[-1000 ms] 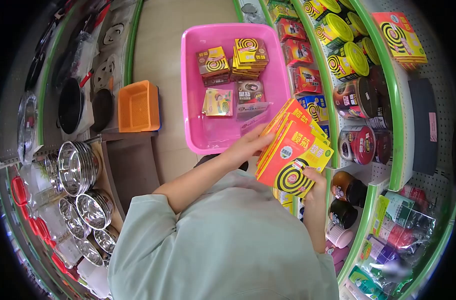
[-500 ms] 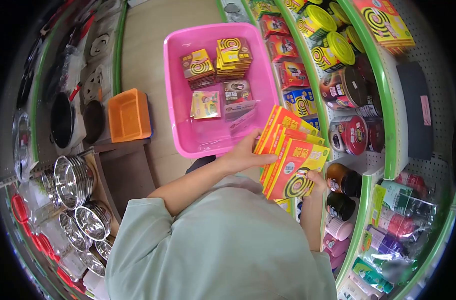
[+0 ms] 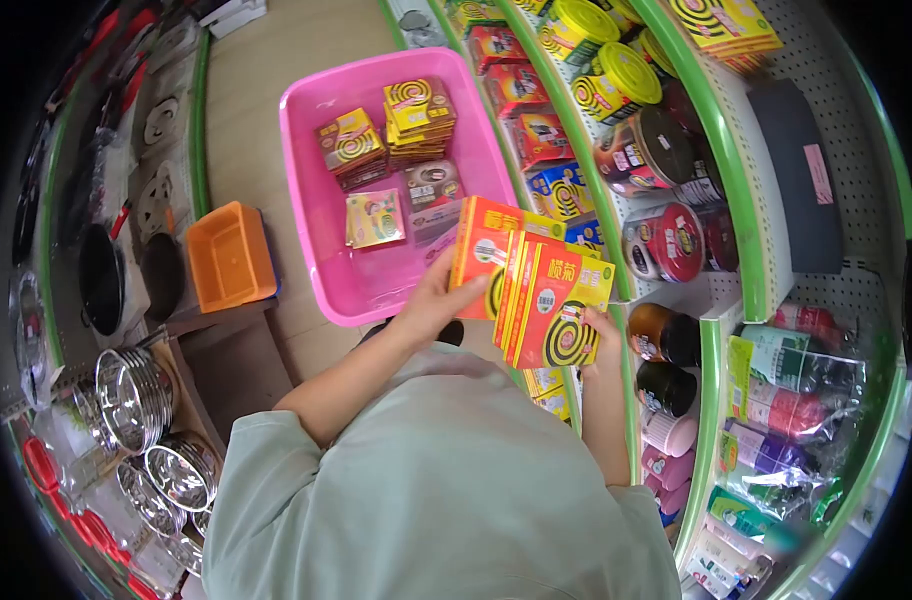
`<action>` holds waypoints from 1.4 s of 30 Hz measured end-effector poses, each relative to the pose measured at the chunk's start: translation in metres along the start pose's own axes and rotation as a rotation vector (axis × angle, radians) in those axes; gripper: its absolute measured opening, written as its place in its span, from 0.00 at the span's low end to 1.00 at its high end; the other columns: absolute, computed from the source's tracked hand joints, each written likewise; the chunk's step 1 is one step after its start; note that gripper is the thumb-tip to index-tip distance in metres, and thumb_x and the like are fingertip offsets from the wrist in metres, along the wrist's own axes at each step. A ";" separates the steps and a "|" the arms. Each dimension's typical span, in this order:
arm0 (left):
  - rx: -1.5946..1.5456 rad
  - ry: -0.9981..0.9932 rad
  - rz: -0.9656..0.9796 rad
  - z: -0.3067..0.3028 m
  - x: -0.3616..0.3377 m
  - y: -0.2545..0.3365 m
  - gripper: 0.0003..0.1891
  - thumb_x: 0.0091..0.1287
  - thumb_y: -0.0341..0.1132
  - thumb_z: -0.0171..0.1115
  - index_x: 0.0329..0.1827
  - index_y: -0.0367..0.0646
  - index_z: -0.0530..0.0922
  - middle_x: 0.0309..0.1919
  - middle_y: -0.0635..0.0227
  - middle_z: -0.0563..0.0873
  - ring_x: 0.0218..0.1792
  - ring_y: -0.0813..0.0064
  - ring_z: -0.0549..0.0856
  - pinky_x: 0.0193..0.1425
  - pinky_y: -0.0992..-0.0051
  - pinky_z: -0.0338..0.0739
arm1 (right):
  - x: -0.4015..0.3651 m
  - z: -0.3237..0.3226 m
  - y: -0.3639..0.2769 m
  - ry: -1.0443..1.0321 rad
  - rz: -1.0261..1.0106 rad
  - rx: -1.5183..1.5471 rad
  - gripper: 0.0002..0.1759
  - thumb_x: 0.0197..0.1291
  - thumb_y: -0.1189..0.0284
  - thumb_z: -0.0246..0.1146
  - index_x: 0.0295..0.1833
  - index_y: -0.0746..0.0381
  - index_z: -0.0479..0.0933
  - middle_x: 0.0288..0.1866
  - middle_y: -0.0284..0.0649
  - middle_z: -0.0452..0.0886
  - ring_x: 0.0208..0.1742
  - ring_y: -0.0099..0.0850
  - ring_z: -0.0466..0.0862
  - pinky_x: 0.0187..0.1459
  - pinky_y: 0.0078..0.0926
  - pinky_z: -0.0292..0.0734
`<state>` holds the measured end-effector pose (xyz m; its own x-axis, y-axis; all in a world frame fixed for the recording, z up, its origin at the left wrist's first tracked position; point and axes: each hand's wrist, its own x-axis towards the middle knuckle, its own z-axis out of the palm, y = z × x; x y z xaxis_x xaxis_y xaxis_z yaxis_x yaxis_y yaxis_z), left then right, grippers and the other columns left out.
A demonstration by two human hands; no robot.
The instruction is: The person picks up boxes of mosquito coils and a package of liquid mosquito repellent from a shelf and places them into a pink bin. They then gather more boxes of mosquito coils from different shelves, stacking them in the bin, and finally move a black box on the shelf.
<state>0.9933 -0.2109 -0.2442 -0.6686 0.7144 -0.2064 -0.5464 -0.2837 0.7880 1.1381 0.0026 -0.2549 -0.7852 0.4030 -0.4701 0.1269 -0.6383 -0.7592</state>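
Both hands grip a fan of red and yellow mosquito coil boxes (image 3: 564, 310) in front of my torso. My left hand (image 3: 439, 303) has its thumb over the leftmost box, which stands a little apart at the top from the others. Fingers of my right hand (image 3: 604, 343) close on the right edge of the front box, which shows a black spiral. Just beyond the boxes lies a pink tub (image 3: 301, 200). Inside it are stacks of yellow-and-brown coil boxes (image 3: 421, 115), a dark box (image 3: 433, 183) and small pale packets (image 3: 374, 218).
Shelves at right hold yellow-lidded tubs (image 3: 616, 85), round tins (image 3: 666, 240) and bottles (image 3: 666, 388). To the left, an orange basin (image 3: 231, 260) sits on a brown stand near steel bowls (image 3: 181, 475) and pans (image 3: 103, 278). Tiled floor (image 3: 276, 60) runs between.
The view has shifted, so the tub and shelves appear farther left. The leftmost box has spread away from the others, showing more of its front. Both hands still hold the boxes.
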 end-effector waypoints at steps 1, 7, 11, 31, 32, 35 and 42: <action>-0.051 0.027 -0.020 -0.002 0.000 0.002 0.24 0.63 0.34 0.56 0.62 0.42 0.61 0.55 0.69 0.72 0.55 0.79 0.71 0.59 0.74 0.67 | -0.002 0.002 -0.002 0.010 -0.012 -0.003 0.19 0.52 0.72 0.57 0.50 0.70 0.70 0.43 0.46 0.79 0.39 0.33 0.82 0.40 0.29 0.78; -0.248 -0.009 -0.059 -0.002 -0.002 0.011 0.27 0.64 0.29 0.53 0.64 0.44 0.54 0.58 0.64 0.69 0.58 0.73 0.70 0.61 0.69 0.67 | 0.000 -0.018 -0.001 -0.063 -0.053 0.314 0.23 0.55 0.70 0.55 0.57 0.67 0.65 0.51 0.47 0.75 0.49 0.38 0.78 0.51 0.37 0.74; -0.061 -0.001 -0.032 -0.002 -0.003 0.003 0.28 0.63 0.30 0.56 0.64 0.42 0.55 0.56 0.64 0.70 0.57 0.76 0.70 0.60 0.72 0.67 | 0.002 -0.015 0.000 -0.087 -0.104 0.350 0.24 0.58 0.67 0.53 0.58 0.66 0.63 0.54 0.47 0.74 0.52 0.40 0.77 0.54 0.40 0.71; -0.210 0.051 -0.143 -0.011 -0.008 0.003 0.25 0.66 0.35 0.52 0.64 0.48 0.54 0.57 0.66 0.69 0.59 0.73 0.69 0.59 0.67 0.69 | 0.021 -0.003 0.006 -0.042 -0.097 0.405 0.25 0.61 0.64 0.47 0.61 0.66 0.60 0.58 0.48 0.70 0.56 0.41 0.73 0.57 0.45 0.67; -0.272 0.066 -0.164 -0.014 -0.009 0.005 0.25 0.66 0.35 0.51 0.64 0.49 0.54 0.57 0.66 0.69 0.58 0.73 0.70 0.58 0.66 0.71 | 0.020 -0.003 0.005 -0.057 -0.099 0.366 0.25 0.61 0.64 0.48 0.61 0.65 0.60 0.58 0.48 0.70 0.56 0.41 0.74 0.57 0.46 0.67; -0.294 0.066 -0.174 -0.026 -0.008 0.001 0.28 0.66 0.40 0.51 0.67 0.55 0.52 0.58 0.70 0.69 0.55 0.72 0.74 0.51 0.66 0.76 | 0.020 0.001 0.002 -0.078 -0.112 0.335 0.23 0.61 0.65 0.48 0.60 0.65 0.61 0.57 0.48 0.71 0.55 0.41 0.74 0.56 0.48 0.68; -0.248 0.063 -0.195 -0.033 -0.006 -0.004 0.27 0.66 0.40 0.50 0.67 0.55 0.52 0.57 0.69 0.69 0.54 0.72 0.75 0.50 0.66 0.77 | 0.021 0.010 0.008 -0.057 -0.060 0.392 0.21 0.61 0.67 0.52 0.57 0.64 0.65 0.55 0.45 0.73 0.54 0.38 0.75 0.54 0.46 0.70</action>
<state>0.9836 -0.2349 -0.2653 -0.5650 0.7319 -0.3811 -0.7683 -0.2982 0.5664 1.1165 -0.0009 -0.2657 -0.8180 0.4171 -0.3962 -0.1520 -0.8210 -0.5504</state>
